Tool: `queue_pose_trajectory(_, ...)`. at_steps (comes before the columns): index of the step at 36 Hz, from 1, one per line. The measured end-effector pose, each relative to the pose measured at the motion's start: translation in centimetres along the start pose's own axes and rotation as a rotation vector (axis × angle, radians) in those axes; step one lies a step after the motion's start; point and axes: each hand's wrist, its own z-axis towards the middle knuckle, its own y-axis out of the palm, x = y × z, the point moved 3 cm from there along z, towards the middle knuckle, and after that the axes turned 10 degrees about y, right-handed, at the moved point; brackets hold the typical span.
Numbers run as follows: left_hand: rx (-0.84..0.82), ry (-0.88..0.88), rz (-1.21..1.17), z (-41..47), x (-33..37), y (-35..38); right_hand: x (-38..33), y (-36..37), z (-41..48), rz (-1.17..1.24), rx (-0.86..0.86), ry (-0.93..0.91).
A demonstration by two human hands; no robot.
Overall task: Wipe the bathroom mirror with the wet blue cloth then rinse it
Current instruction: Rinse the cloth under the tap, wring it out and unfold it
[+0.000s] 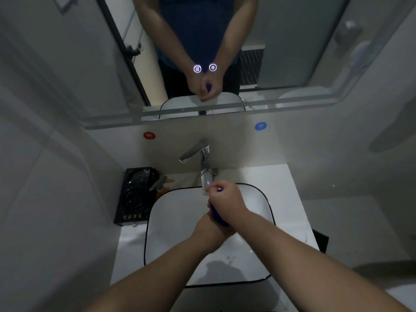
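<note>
right hand (227, 202) curled round upper end of blue cloth (217, 216) beneath the tap (204, 154), left hand (211, 231) gripping its lower end, both over white basin (175, 221), black tray (135, 197) at counter's (282, 188) rear left corner, mirror (283, 52) above

Cloth: bunched blue cloth (217, 216) clasped between both hands
Right hand (225, 199): curled round its far end
Left hand (210, 229): grips nearer end
Tap: chrome tap (203, 157) beyond grip, water (206, 183) running
Basin: white black-rimmed basin (171, 221) below grip
</note>
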Motion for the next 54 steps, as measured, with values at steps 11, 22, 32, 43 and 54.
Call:
queue_pose_trajectory(11, -0.015, -0.045, 0.342, 1.0, -0.9, 1.1, 4.4, 0.1, 1.5, 0.409, 0.122, 0.311)
queue_pose_trajectory(22, 0.037, -0.085, 0.211, -0.3, -1.0, 1.0, 4.6, -0.8, 1.4, 0.611, -0.044, 0.534)
queue_pose_trajectory(32, -0.023, -0.061, -0.219, -4.3, 0.9, -2.6, 6.1, -4.5, -0.3, 0.207, -0.322, 0.32)
queue_pose_trajectory(43, 0.086, -0.082, -0.648, -8.2, 0.6, -2.2, 4.5, -5.8, -3.2, -0.126, -0.518, -0.036)
queue_pose_trajectory(54, 0.142, -0.034, -1.212, -12.5, 4.6, -2.2, 0.9, -7.6, -6.8, -0.331, -0.396, -0.392)
